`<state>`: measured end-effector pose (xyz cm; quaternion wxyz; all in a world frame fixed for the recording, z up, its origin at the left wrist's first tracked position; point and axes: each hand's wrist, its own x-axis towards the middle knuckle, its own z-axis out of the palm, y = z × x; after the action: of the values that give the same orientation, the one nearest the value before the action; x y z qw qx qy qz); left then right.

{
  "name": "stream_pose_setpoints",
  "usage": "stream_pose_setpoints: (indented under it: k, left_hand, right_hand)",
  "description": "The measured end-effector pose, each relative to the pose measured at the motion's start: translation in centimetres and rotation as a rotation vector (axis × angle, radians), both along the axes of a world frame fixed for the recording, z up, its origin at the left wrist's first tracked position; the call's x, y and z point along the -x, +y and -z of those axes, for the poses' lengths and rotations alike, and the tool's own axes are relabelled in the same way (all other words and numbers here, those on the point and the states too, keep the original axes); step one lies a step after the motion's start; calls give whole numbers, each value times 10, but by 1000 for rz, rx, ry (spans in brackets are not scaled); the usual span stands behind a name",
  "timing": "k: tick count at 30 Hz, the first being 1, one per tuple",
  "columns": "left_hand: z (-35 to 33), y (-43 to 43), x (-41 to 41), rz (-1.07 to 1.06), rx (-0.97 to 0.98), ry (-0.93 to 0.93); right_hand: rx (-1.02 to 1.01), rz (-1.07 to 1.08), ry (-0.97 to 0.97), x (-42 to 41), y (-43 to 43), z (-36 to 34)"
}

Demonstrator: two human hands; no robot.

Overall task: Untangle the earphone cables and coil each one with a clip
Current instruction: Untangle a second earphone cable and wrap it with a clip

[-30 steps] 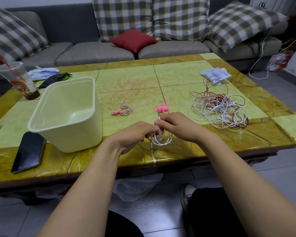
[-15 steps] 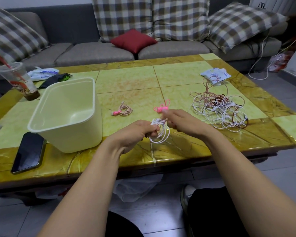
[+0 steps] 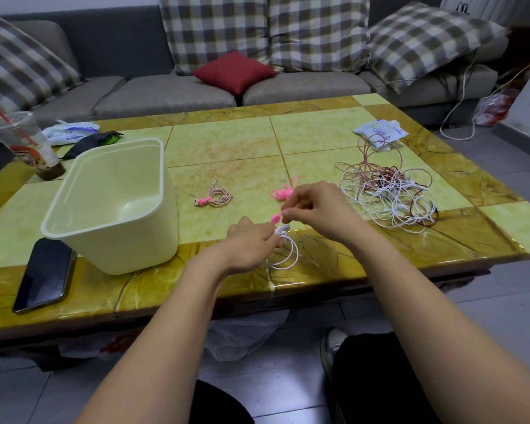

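Note:
My left hand (image 3: 251,243) grips a coiled white earphone cable (image 3: 285,252) near the table's front edge; its loops hang below my fingers. Just above it my right hand (image 3: 315,209) pinches a pink clip (image 3: 275,218) by one end. More pink clips (image 3: 283,191) lie in a small pile right behind my right hand. A pinkish cable coiled and bound with a pink clip (image 3: 216,198) lies in the middle of the table. To the right sits a tangled heap of white, pink and brown earphone cables (image 3: 386,194).
A cream plastic bin (image 3: 110,206) stands at the left, a black phone (image 3: 45,275) beside it at the front edge. A drink cup (image 3: 22,145), tissue packs (image 3: 380,131) and a dark cloth lie farther back. Behind the green-and-yellow table (image 3: 227,148) is a grey sofa.
My right hand reached back to the pink clip pile, took one clip and brought it toward the coil. My left hand kept hold of the white coil and shifted slightly.

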<state>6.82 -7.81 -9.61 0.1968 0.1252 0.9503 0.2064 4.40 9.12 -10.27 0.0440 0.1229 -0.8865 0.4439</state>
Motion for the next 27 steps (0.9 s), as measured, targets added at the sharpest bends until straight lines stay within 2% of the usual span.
stream_pose_setpoints:
  k: [2,5,9,12,15,22,27]
  left_hand:
    - [-3,3,-2,32,45,36]
    - [-8,4,-6,55,91,48]
    - [-12,3,-9,57,91,61]
    - [-14,2,-9,44,93,56]
    - [-13,3,-8,43,120,71]
    - [-10,4,-6,74,160,152]
    - [-4,2,-1,62,85,166]
  right_hand:
    - [-152,55,60,2,-4,7]
    - [-238,51,72,1,-8,6]
    - [-179,-152,-84,-4,-1,-2]
    - [-76,-214,-210,-7,4,-8]
    - [-67,-304,-284,-10,4,-10]
    - [-179,-269,-358,-7,-4,-2]
    - [-153,-262,-483,-6,-1,-2]
